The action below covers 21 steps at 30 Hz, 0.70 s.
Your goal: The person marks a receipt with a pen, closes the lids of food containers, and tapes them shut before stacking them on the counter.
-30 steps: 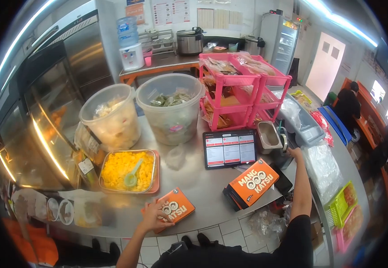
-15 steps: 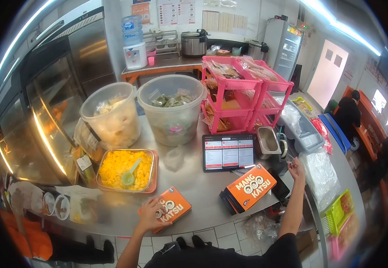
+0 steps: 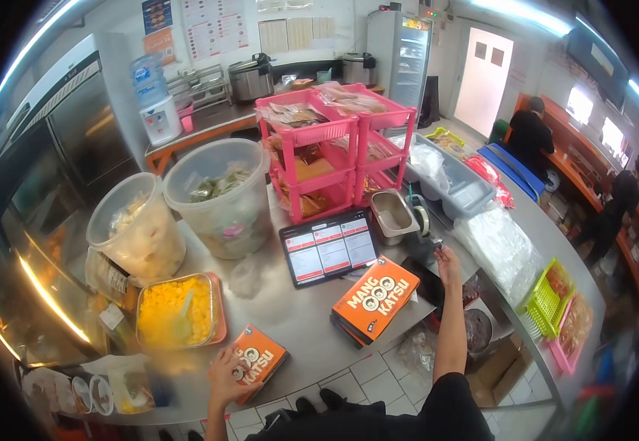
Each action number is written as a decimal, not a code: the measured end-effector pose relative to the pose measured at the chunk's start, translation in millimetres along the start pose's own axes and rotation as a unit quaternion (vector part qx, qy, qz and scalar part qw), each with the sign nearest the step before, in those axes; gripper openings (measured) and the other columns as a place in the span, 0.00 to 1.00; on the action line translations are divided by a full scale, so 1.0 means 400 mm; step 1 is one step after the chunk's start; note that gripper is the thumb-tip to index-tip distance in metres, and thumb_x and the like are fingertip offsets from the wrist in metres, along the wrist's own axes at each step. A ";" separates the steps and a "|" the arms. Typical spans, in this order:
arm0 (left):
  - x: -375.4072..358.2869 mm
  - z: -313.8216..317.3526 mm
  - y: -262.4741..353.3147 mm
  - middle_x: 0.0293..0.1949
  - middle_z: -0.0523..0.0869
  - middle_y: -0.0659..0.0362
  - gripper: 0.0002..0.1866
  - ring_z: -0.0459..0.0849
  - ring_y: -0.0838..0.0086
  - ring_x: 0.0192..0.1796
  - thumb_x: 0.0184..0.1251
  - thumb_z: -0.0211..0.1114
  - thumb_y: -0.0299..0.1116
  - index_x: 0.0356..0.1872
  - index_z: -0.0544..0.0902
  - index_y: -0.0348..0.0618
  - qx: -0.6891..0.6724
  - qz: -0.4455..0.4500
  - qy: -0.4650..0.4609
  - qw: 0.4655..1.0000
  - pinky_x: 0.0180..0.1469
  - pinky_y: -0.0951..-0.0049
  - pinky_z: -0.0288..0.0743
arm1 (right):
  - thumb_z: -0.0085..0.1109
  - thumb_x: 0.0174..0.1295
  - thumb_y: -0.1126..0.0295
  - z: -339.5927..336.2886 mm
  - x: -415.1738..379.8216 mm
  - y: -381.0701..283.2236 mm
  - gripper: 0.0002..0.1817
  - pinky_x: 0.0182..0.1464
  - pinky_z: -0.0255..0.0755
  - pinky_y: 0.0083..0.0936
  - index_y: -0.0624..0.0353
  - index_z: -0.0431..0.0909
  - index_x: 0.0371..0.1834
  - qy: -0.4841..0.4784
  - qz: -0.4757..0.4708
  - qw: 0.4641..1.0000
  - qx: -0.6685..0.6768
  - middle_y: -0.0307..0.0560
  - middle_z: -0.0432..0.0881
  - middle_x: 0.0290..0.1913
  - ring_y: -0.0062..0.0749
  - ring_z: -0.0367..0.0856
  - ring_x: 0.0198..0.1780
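My left hand [image 3: 227, 376] lies spread over the left part of an orange MANG KATSU box [image 3: 262, 361] at the front edge of the steel counter. My right hand [image 3: 447, 263] is raised beside the tape dispenser [image 3: 421, 218], its fingers pinched together; what they hold is too small to name. Just left of that hand are more orange MANG KATSU boxes [image 3: 375, 300], stacked. A dark phone-like object [image 3: 424, 282] lies between the stack and my right forearm. Behind the stack stands a tablet [image 3: 329, 248] with a lit screen, near a metal container [image 3: 394, 214].
A tray of yellow food [image 3: 175, 312] is at the left, with two large plastic tubs [image 3: 220, 213] behind it. Pink racks [image 3: 319, 136] rise at the back. Plastic bags [image 3: 497, 246] and a green basket [image 3: 547, 298] lie right. People [image 3: 531, 140] are in the right background.
The view has turned to the right, shifting the counter leftward. My left hand stays on its box; my right hand stays near the tape dispenser. The person at the far left has left the view.
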<state>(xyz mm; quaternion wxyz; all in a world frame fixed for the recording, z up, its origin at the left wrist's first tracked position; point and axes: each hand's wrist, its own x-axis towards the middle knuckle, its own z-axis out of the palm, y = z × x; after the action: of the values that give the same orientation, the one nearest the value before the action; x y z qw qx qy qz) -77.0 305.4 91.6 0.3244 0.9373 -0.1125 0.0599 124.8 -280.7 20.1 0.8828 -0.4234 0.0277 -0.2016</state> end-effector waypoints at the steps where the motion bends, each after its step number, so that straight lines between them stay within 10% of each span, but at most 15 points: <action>1: -0.004 -0.003 0.000 0.57 0.74 0.52 0.21 0.70 0.57 0.57 0.23 0.78 0.44 0.22 0.79 0.50 0.006 -0.007 0.001 1.000 0.54 0.55 0.60 | 0.55 0.62 0.66 -0.008 -0.006 0.010 0.08 0.43 0.71 0.25 0.60 0.76 0.34 0.027 -0.007 0.999 -0.045 0.39 0.79 0.35 0.24 0.76 0.38; 5: -0.001 -0.002 -0.007 0.58 0.73 0.51 0.21 0.69 0.56 0.58 0.24 0.78 0.46 0.22 0.79 0.49 0.016 -0.017 0.003 1.000 0.55 0.55 0.60 | 0.58 0.60 0.59 -0.008 -0.012 0.027 0.11 0.35 0.60 0.19 0.53 0.81 0.29 0.109 -0.048 0.937 -0.328 0.32 0.79 0.30 0.17 0.71 0.34; 8: -0.014 0.014 -0.042 0.60 0.71 0.51 0.23 0.68 0.54 0.60 0.28 0.76 0.52 0.23 0.79 0.49 0.029 0.024 0.012 0.999 0.56 0.53 0.59 | 0.62 0.57 0.68 -0.083 0.045 0.069 0.08 0.48 0.67 0.22 0.62 0.81 0.31 0.132 -0.114 0.919 -0.353 0.40 0.80 0.32 0.22 0.75 0.38; 11: -0.020 0.006 -0.025 0.61 0.70 0.52 0.24 0.64 0.54 0.63 0.32 0.75 0.55 0.26 0.78 0.51 0.045 -0.007 -0.015 0.999 0.59 0.48 0.56 | 0.66 0.53 0.68 -0.168 0.127 0.087 0.10 0.38 0.72 0.20 0.64 0.80 0.31 0.110 -0.204 0.874 -0.426 0.41 0.80 0.29 0.25 0.77 0.32; 16: -0.022 0.009 -0.025 0.63 0.67 0.56 0.21 0.59 0.57 0.66 0.36 0.73 0.53 0.27 0.77 0.54 0.032 -0.028 -0.038 0.998 0.58 0.51 0.53 | 0.58 0.56 0.66 -0.099 0.094 0.063 0.14 0.27 0.64 0.37 0.65 0.68 0.20 0.151 -0.322 0.661 -0.660 0.50 0.72 0.19 0.37 0.71 0.23; 21: -0.022 0.013 -0.026 0.64 0.65 0.57 0.20 0.59 0.55 0.66 0.37 0.73 0.52 0.28 0.77 0.53 0.037 -0.030 -0.034 0.998 0.58 0.52 0.53 | 0.52 0.58 0.74 0.091 -0.066 -0.020 0.07 0.37 0.71 0.28 0.65 0.73 0.24 0.211 -0.291 0.749 -0.557 0.48 0.79 0.28 0.33 0.77 0.31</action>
<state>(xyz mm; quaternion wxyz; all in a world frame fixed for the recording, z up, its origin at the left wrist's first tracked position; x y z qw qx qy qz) -82.7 311.6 79.8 0.2869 0.9532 -0.0931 0.0228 106.1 -248.2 46.2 0.3606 -0.7741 0.1963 -0.4818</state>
